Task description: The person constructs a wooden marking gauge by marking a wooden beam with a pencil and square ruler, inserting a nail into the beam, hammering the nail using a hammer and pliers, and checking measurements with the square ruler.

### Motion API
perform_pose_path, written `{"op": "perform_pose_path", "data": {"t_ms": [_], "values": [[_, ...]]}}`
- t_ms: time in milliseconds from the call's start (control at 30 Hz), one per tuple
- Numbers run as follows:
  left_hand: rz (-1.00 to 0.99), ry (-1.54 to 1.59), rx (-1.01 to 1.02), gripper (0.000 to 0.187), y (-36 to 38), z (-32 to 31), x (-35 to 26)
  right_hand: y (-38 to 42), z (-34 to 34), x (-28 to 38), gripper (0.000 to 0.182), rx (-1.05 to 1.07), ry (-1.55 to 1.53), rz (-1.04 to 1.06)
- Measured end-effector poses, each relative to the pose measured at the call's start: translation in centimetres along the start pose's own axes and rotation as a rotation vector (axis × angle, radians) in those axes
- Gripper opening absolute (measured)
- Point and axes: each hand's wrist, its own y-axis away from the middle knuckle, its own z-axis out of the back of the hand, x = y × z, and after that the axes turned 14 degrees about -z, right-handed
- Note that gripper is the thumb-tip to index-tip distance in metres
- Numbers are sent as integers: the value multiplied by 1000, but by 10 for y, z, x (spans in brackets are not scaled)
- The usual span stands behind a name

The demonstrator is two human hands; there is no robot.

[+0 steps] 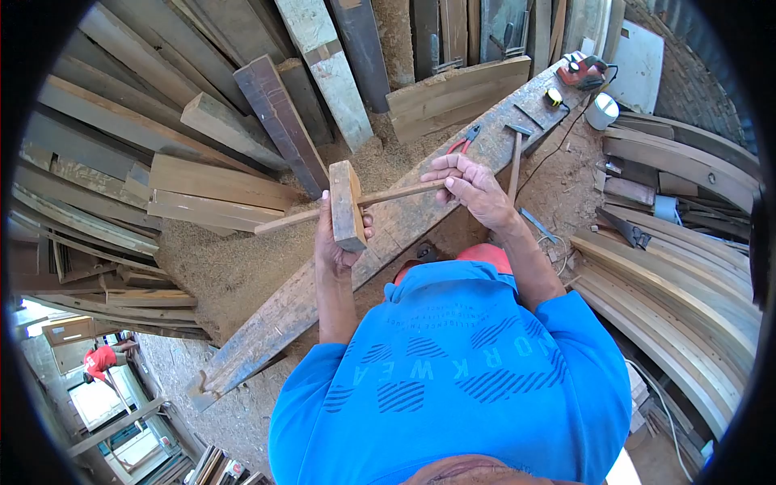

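My left hand (342, 246) is wrapped around a thick wooden block (347, 212), held upright above the bench. A thin wooden stick (398, 193) runs across the block and sticks out on both sides; it appears to pass through it. The stick's right end is pinched between the thumb and fingers of my right hand (473, 191). Beneath both hands lies a long plank bench (279, 322). Beyond my right hand, red-handled pliers (464, 141) and a hammer (516, 152) rest on the bench.
At the bench's far end are a tape measure (554, 98) and a red power tool (582, 74), with a white tub (601, 111) beside it. Boards (218, 190) lean at the left; more timber (671, 299) and a handsaw (626, 229) lie right. Another person (100, 361) is at far left.
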Motion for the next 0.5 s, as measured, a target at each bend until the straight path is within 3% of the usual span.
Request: {"op": "perform_pose_path", "data": {"t_ms": [300, 500], "values": [[3, -11, -14, 59, -6, 7, 11, 6, 8, -1, 28, -20, -135, -71], [-67, -154, -85, 56, -7, 16, 16, 7, 112, -48, 23, -547, 41, -46]]}}
